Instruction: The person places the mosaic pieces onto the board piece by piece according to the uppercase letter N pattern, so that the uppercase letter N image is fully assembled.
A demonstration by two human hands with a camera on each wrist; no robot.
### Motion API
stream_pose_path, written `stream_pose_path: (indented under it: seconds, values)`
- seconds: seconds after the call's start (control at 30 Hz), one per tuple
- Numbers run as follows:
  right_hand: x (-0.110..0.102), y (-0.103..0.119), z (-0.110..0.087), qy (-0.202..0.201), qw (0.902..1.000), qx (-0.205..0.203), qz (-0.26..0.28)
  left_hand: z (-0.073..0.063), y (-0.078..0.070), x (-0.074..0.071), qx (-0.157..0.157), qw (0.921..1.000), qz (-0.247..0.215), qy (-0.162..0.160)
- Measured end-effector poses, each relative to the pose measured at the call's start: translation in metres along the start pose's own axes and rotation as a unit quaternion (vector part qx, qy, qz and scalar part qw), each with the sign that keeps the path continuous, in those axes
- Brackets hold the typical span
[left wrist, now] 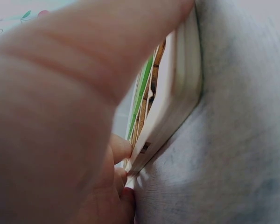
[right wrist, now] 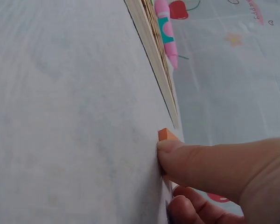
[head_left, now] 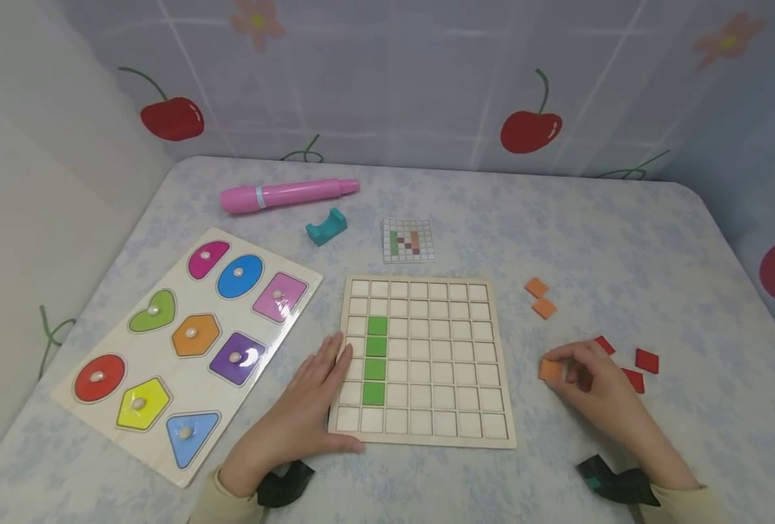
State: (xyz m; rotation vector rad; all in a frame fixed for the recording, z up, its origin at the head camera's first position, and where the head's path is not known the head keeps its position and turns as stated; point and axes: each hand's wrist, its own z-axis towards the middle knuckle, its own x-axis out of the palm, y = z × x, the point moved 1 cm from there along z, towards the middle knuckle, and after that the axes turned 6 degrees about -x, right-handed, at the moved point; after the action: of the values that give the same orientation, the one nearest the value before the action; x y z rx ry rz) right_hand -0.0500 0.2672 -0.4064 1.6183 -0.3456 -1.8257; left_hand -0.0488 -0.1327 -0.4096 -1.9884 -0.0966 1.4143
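Note:
A wooden grid board (head_left: 426,441) lies in the middle of the table, with a column of several green square tiles (head_left: 375,369) in its second column from the left. My left hand (head_left: 302,407) rests along the board's left edge, fingers extended and thumb at the bottom left corner. To the right of the board, my right hand (head_left: 590,386) pinches an orange square tile (head_left: 549,370) between thumb and fingers, close over the table; the tile (right wrist: 164,134) peeks out past the thumb in the right wrist view. Several red tiles (head_left: 647,361) lie beside that hand, partly hidden by it.
Two loose orange tiles (head_left: 544,308) lie right of the board. Behind it is a small printed pattern card (head_left: 408,227). A shape puzzle board (head_left: 164,280) with knobbed pieces lies at left, a pink pen-shaped object (head_left: 302,192) and a teal curved block (head_left: 327,228) behind.

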Motion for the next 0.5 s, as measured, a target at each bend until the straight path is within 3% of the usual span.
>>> stream_pose_path:
  seconds: [0.23,0.5]
  values:
    - [0.003,0.006,0.003,-0.014,0.9994,0.002,-0.031,0.0,0.0,0.0,-0.007,0.9999,-0.007,0.004]
    - [-0.002,0.009,0.016,-0.046,0.9978,-0.024,-0.04,0.0,-0.001,-0.001,-0.002,0.9999,-0.011,0.0]
